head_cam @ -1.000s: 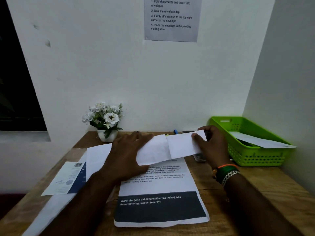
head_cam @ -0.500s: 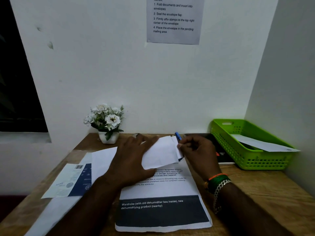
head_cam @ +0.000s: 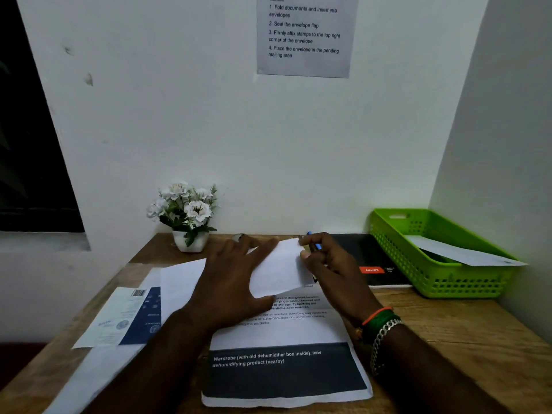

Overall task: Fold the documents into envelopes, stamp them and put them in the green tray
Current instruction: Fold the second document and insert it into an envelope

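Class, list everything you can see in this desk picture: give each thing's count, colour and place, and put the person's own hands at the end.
Folded paper: one, white, mid-desk, between both hands.
Printed document: one, white with dark band, near edge of desk, under the hands.
Blank sheets: at least two, white, left of the document, overlapping.
Leaflet: one, white and blue, left side of desk.
Flower pot: one, white flowers, back left by the wall.
Pen: one, blue, behind the right hand.
Notebook: one, black with red label, beside the tray.
Green tray: one, right side of desk, holding a white envelope.
Instruction sheet: one, grey, on the wall.
Desk: one, brown wood.
Left hand: pressing flat on the folded paper.
Right hand: pinching the paper's right edge; bracelets on the wrist.
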